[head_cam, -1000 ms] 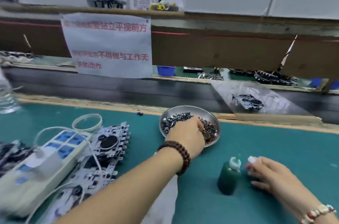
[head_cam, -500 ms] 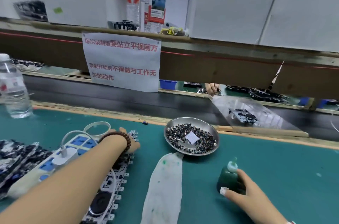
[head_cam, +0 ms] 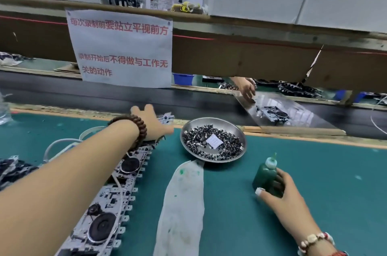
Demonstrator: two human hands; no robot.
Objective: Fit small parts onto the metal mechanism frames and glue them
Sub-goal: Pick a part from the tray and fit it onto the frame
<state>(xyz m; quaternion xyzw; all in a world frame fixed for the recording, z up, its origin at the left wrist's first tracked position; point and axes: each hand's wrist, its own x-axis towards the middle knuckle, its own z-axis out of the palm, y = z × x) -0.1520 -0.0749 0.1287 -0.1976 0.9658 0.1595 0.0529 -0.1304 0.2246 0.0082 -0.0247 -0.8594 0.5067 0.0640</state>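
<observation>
- The left hand (head_cam: 151, 123), a brown bead bracelet at its wrist, reaches toward the far edge of the green-topped desk (head_cam: 314, 182). Its fingers look spread over the far end of the row of flat silver metal mechanism frames (head_cam: 117, 188); whether it pinches a small part I cannot tell.
- That row runs from the near left corner up toward the far edge, frames overlapping, likely so each can be served in turn.
- The round shallow steel dish (head_cam: 238, 130) of small dark metal parts (head_cam: 211, 144) sits mid-desk near the far edge, just beside the row's far end, within easy reach.
- The right hand (head_cam: 287, 195) curls around the small dark-green glue bottle (head_cam: 265, 174) with a pale nozzle, held upright on the desk, probably ready for gluing.
- A stained white cloth strip (head_cam: 182, 203) lies between frames and bottle, seemingly for wiping glue.
</observation>
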